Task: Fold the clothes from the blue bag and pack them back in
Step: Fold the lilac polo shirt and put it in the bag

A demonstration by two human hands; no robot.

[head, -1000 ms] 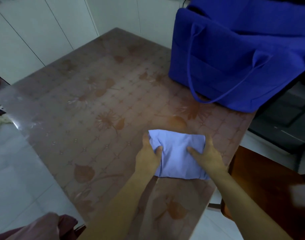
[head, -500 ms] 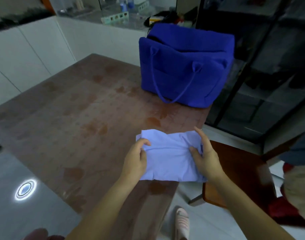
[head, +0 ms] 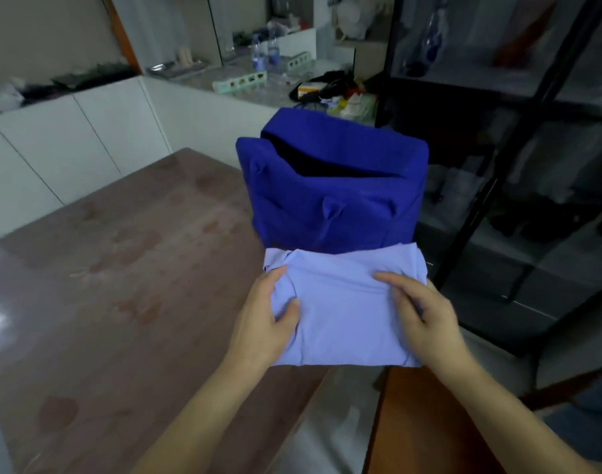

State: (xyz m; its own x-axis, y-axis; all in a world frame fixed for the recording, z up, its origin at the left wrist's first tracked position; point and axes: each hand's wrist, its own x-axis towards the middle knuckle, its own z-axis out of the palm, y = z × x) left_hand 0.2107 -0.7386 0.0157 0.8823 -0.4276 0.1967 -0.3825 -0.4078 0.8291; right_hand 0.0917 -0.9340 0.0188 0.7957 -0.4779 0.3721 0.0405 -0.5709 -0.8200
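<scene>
While the folded lilac garment (head: pixel 344 302) is held between both hands, just on the near side of the blue bag (head: pixel 330 206) at the right edge of the worktop (head: pixel 122 285), the step in hand looks to be packing, the folding seemingly done. The left hand (head: pixel 262 323) grips the garment's left edge, thumb on top; the right hand (head: pixel 426 319) curls its fingers over the right edge.

The bag stands upright with its mouth gaping; the garment's far edge overlaps the bag's front in view (whether they touch I cannot tell). The next move, I judge, calls for raising the bundle level above the rim and lowering it through the opening without the folds slipping.

The bag's inside is dark, so anything already packed is hidden; whether the garment rests on the worktop or is held clear of it is hard to make out; the fingers beneath it are out of sight.
</scene>
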